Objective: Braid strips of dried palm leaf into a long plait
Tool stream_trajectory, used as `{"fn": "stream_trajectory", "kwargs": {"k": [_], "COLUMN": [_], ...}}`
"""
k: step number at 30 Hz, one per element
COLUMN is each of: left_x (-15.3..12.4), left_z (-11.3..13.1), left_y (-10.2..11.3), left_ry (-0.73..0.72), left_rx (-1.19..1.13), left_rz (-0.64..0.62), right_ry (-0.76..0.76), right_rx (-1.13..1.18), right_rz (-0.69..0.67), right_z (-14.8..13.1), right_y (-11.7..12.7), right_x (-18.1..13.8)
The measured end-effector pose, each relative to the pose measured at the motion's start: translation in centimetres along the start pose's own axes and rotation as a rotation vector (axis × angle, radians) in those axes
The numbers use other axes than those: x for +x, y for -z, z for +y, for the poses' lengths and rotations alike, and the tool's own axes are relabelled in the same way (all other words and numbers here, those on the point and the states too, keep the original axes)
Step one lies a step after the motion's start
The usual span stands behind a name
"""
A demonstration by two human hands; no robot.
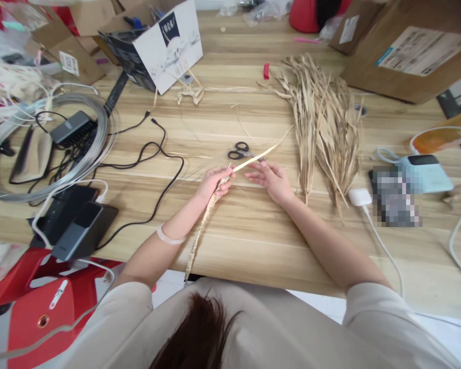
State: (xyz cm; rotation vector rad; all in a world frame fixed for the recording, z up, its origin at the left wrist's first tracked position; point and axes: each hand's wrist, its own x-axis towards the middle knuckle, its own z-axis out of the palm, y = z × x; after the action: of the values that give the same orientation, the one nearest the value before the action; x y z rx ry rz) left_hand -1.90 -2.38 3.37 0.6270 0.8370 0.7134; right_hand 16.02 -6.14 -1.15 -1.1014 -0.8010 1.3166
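My left hand (212, 185) is closed around the top end of a braided straw cord (200, 233), which hangs down past the table's front edge. From that grip a pale leaf strip (255, 158) reaches up and to the right, thinning toward its tip. Close beside the strip, my right hand (276, 185) has its fingers stretched out and apart, with no firm grip showing; whether the fingertips touch the strip I cannot tell. Just beyond both hands lie scissors (239, 150) with black handles, their blades partly covered by the strip.
Two bundles of dry leaves (311, 118) lie right of my hands. At the left are a wire coil (109, 138), black cables (180, 169) and power banks (86, 230). A white printed box (176, 48) and a cardboard box (403, 56) stand farther back. A charger cable (384, 246) runs along the right.
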Motion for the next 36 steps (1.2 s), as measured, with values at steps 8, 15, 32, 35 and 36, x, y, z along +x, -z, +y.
{"fn": "stream_trajectory", "kwargs": {"k": [8,15,32,35,36], "left_x": [0.1,-0.4,0.1,0.4,0.5], "left_z": [-0.2,-0.6,-1.1,-1.8,-2.1], "left_y": [0.0,-0.3,-0.2,0.3,0.5], "left_ry": [-0.048,-0.007,-0.165,-0.384,-0.457], "left_rx": [0.087,0.287,0.245,0.337,0.372], "left_rz": [0.039,-0.081,0.052,0.126,0.13], "right_ry": [0.057,0.299,0.523,0.406,0.385], "right_rx": [-0.144,-0.371,-0.372,-0.291,-0.268], "right_rz": [0.037,-0.135,0.026,0.036,0.038], "right_z": [-0.7,-0.6,-0.7,-0.8,-0.8], "right_y": [-0.5,-0.8,-1.5,-1.8,-1.9], "right_x": [-1.0,-1.9,-2.9,-3.1,-3.2]}}
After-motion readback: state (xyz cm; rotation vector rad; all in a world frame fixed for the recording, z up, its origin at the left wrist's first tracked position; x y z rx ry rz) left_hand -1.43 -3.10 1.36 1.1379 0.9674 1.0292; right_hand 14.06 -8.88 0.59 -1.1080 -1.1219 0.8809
